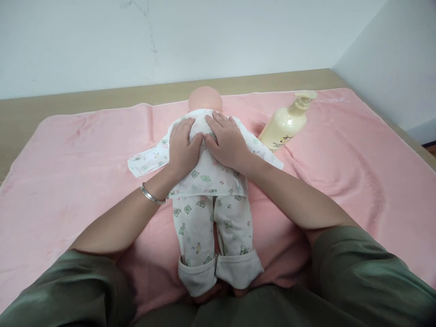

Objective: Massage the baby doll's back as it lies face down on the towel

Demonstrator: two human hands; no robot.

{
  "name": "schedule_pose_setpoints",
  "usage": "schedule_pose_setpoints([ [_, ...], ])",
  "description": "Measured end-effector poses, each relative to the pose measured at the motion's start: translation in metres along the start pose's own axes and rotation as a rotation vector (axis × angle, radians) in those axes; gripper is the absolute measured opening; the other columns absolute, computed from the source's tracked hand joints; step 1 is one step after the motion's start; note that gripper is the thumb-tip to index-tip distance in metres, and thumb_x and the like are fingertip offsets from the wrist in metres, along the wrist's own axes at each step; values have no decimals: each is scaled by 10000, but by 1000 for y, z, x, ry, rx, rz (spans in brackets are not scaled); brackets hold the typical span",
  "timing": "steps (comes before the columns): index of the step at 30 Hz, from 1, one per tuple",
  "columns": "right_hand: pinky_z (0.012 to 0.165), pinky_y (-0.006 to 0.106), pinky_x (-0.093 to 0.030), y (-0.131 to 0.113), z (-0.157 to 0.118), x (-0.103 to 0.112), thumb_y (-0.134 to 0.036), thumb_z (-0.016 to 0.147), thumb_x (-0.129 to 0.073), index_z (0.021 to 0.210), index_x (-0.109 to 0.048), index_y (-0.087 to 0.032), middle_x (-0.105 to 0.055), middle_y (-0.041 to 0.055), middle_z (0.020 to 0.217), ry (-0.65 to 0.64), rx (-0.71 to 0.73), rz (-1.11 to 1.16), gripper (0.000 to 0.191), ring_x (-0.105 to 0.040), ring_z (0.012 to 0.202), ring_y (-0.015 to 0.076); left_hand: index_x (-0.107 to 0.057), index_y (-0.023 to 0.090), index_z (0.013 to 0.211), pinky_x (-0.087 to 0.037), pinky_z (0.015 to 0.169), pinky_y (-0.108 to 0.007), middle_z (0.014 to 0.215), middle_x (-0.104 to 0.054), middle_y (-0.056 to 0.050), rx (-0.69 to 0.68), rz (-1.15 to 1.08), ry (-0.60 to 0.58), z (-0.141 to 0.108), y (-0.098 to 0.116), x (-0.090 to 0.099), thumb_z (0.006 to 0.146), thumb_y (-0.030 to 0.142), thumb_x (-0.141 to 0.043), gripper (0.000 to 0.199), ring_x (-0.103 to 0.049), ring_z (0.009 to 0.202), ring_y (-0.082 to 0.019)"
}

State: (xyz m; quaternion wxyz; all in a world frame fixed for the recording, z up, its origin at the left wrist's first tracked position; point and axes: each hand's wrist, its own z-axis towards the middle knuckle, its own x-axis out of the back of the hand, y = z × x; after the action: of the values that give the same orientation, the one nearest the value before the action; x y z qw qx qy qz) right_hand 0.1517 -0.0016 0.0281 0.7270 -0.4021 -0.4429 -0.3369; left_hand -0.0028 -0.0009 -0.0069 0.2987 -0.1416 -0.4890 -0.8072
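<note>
A baby doll (205,97) lies face down, its bald head away from me, dressed in a white printed top (204,179) and matching trousers (197,227) with turned-up cuffs. My left hand (185,147) rests flat on the left side of the doll's upper back, fingers spread. On the right side of the upper back lies my right hand (226,141), also with its fingers stretched out. The two thumbs nearly meet in the middle. Neither hand holds anything. The doll's sleeves reach out to both sides.
A pink blanket (85,168) lies under the doll on a wooden table (272,81). To the right of the doll, a cream pump bottle (284,125) stands at a tilt in the view, behind the right sleeve. A white wall (204,41) rises behind the table.
</note>
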Motion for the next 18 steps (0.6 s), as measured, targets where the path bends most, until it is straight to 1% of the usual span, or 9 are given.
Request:
schedule_pose_setpoints([
  [3,1380,601,-183,0,0,-1,-242,1041,-446,1646,-404,-54,-342,192,1744,9,2,-2,635,-279,1654,342,-651,55,1420,-411,1272,-499,1505,-647,-181,-1,0,3,0,0,0,848,417,-489,696,-566,1425,-347],
  [6,1379,606,-188,1,1,-2,-267,1046,-439,1642,-409,-56,-350,190,1741,19,5,3,633,-285,1651,342,-661,102,1411,-414,1273,-496,1507,-651,-156,-2,-11,5,0,0,0,853,408,-500,656,-562,1431,-340],
  [10,1375,608,-196,3,0,-4,-281,1044,-435,1632,-423,-51,-365,197,1732,36,20,12,631,-297,1646,347,-667,122,1397,-412,1278,-506,1500,-654,-154,-9,-23,10,0,-3,-1,865,397,-515,617,-564,1430,-344],
  [14,1366,617,-214,5,0,-5,-286,1039,-437,1619,-446,-59,-389,194,1721,60,32,23,622,-319,1635,348,-676,170,1373,-418,1274,-502,1465,-681,-127,-25,-26,18,0,-5,-1,874,383,-529,562,-576,1413,-330],
  [18,1368,608,-213,5,-1,-5,-287,1045,-443,1617,-451,-63,-393,195,1719,63,31,20,614,-325,1633,346,-673,149,1376,-422,1269,-507,1479,-671,-141,-25,-14,13,0,-5,-1,869,373,-525,574,-572,1415,-337],
])
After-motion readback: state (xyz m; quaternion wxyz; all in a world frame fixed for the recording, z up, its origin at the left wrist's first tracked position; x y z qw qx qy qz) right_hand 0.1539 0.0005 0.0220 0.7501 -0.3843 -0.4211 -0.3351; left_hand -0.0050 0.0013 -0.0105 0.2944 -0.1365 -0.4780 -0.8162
